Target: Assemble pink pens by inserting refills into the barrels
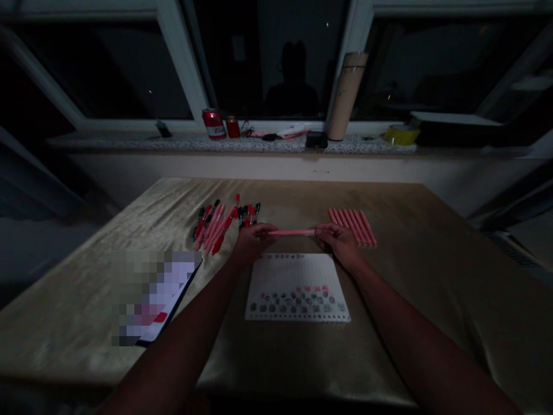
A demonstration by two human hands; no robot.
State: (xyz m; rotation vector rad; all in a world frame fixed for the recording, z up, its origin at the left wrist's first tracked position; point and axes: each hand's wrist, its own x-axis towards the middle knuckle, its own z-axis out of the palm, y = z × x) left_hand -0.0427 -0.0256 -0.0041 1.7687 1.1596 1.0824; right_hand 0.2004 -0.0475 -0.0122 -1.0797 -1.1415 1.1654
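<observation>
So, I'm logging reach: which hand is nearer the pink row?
Right: the right hand is beside the pink row, near its left end; the left hand is farther left.

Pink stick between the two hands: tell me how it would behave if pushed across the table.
The pink stick is probably stiff, running straight between the left hand and right hand. It looks slim, so likely light; its even, rod-like shape may make it apt to roll.

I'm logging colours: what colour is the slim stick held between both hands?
The stick is pink, best seen in the head view.
</observation>
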